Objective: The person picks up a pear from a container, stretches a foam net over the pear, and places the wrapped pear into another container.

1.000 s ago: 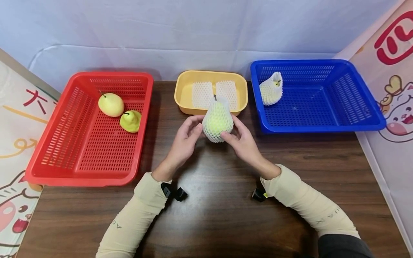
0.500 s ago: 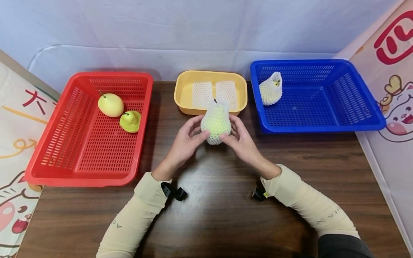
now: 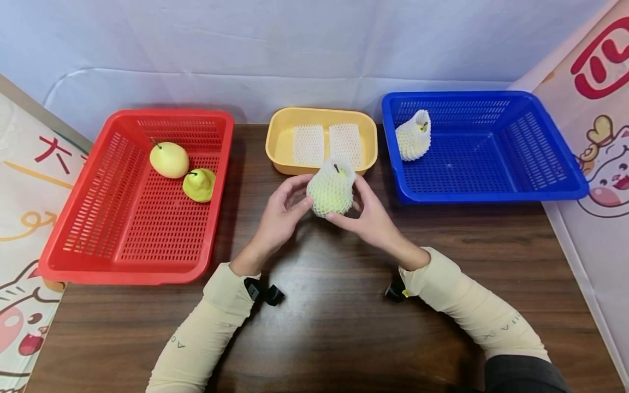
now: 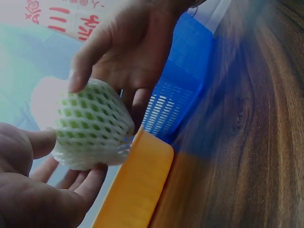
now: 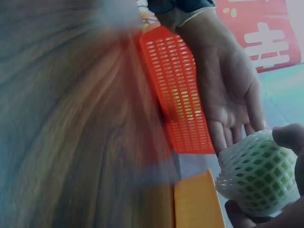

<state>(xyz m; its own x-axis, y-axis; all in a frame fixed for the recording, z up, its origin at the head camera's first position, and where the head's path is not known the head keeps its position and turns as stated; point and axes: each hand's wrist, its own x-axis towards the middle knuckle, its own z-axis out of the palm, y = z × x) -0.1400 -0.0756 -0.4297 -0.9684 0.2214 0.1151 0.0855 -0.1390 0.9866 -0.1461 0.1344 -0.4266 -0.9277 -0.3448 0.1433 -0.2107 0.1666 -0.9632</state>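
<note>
Your left hand [image 3: 279, 215] and right hand [image 3: 367, 218] together gripped the netted pear [image 3: 331, 192] above the bench [image 3: 324, 333], near the yellow tray [image 3: 282, 146]; in the head view, the pear partly hid both hands.

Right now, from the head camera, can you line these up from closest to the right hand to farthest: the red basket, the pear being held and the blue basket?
1. Held pear: touching the right hand, on its left.
2. Blue basket: ahead and to the right.
3. Red basket: far left, past the left hand.
</note>
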